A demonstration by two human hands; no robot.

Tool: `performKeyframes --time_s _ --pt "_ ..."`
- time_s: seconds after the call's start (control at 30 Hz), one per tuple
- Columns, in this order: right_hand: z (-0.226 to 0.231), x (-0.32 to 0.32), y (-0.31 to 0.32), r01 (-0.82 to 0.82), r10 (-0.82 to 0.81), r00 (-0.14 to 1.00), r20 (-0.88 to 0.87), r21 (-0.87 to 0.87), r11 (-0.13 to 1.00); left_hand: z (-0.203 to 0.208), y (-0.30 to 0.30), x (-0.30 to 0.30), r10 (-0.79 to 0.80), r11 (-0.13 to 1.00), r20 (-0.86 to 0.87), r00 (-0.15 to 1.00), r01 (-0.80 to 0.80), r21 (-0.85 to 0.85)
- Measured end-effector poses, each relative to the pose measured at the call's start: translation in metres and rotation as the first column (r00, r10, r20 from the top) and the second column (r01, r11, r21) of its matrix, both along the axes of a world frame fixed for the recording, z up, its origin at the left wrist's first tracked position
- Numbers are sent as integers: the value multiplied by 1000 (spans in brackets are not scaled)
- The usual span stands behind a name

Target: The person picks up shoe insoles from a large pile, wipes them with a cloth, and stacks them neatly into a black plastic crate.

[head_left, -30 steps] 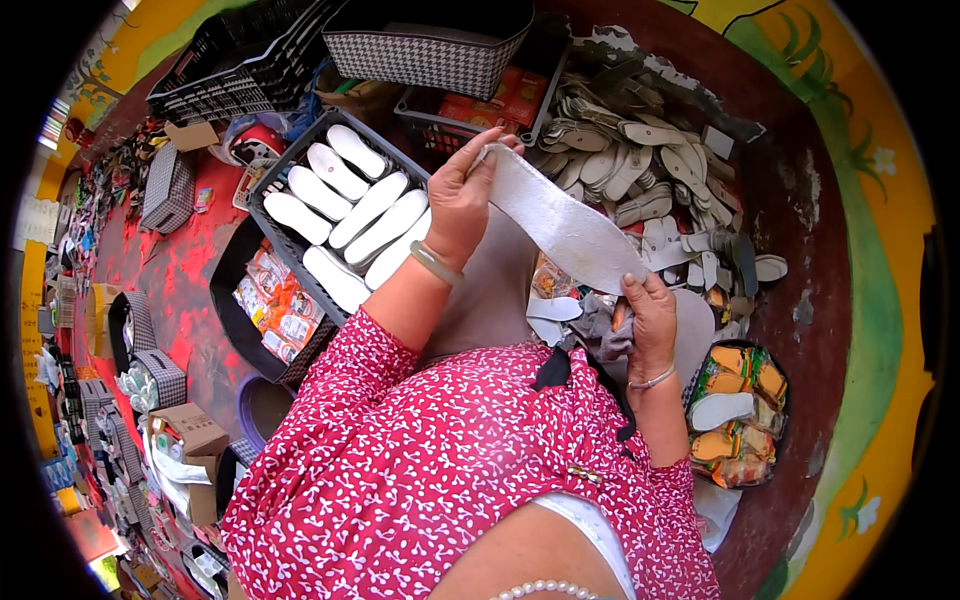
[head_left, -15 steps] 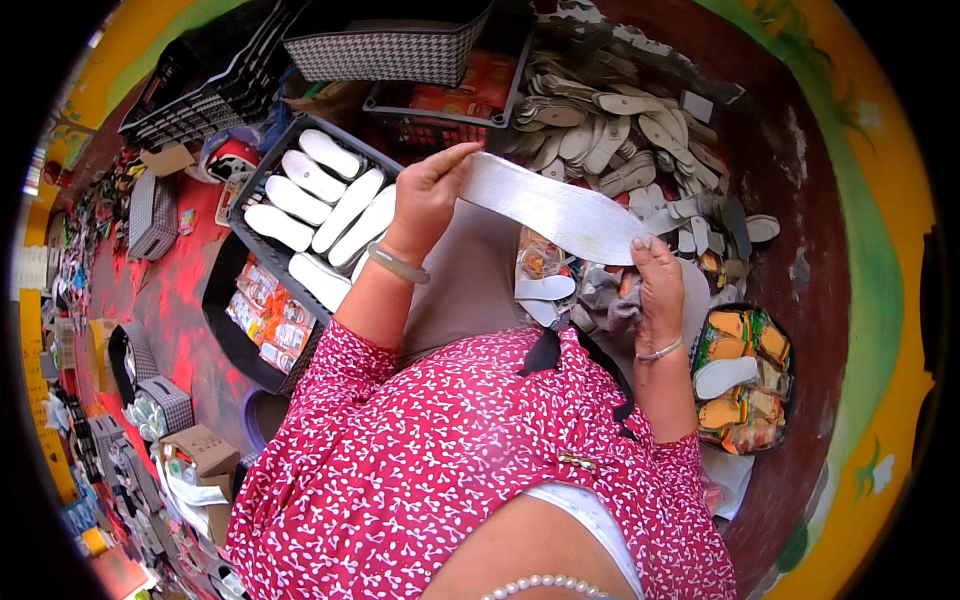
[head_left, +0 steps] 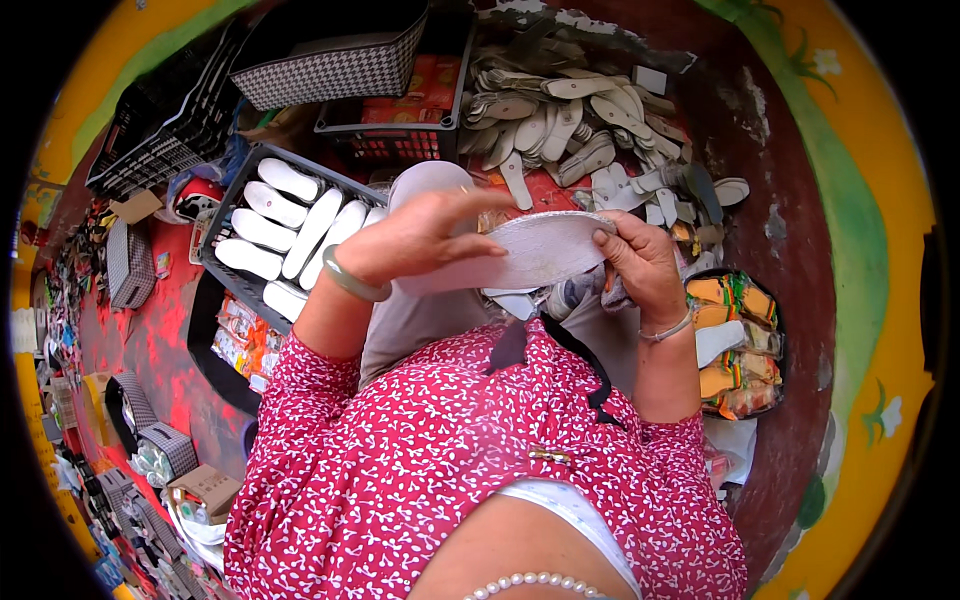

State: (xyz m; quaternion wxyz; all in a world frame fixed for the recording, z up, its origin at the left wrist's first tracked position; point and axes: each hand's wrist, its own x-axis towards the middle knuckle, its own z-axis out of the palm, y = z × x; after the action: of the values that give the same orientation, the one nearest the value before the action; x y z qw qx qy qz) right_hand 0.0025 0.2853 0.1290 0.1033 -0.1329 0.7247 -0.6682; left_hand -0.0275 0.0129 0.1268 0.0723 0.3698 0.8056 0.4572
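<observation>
A white insole (head_left: 550,250) lies slantwise in front of my lap. My right hand (head_left: 645,262) pinches its right end, thumb on the near face and fingers behind. My left hand (head_left: 430,235) is at the insole's other end, fingers stretched out and slightly blurred, the thumb lying across the white surface. Part of that end is hidden by the hand. A dark crate (head_left: 238,190) to the left holds several white insoles (head_left: 262,230) in rows. Beyond my knees a large heap of loose greyish insoles (head_left: 560,120) spreads over the floor.
At right stands a dark basket (head_left: 783,345) of packaged orange-brown insoles. Below the left crate, another dark container holds orange-and-white packets (head_left: 250,335). A checked fabric box (head_left: 335,65) and a crate with red packages (head_left: 425,90) stand far ahead. Black crates (head_left: 165,120) are stacked far left.
The insole came nearer and tilted, its right end now higher. My left hand released its pinch and spread its fingers; my right hand kept hold. The view shifted slightly.
</observation>
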Motion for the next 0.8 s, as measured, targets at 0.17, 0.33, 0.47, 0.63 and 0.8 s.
performKeyframes --time_s 0.17,0.33,0.47,0.63,0.8 --pt "1 -3 4 83 -67 990 127 -127 988 -5 16 -2 0 1000 390 921 -7 18" --pt "-17 2 -12 66 1 965 262 -248 967 -31 25 4 -24 951 706 708 -201 234" --pt "-41 2 -22 242 -223 948 229 -57 969 -41 26 14 23 936 736 676 -274 221" --pt "-41 -1 -23 264 -262 953 153 6 965 -58 9 21 8 950 623 782 -201 240" --pt "-38 -5 -40 116 -89 976 201 -128 985 -52 -38 30 155 870 663 733 -419 260"
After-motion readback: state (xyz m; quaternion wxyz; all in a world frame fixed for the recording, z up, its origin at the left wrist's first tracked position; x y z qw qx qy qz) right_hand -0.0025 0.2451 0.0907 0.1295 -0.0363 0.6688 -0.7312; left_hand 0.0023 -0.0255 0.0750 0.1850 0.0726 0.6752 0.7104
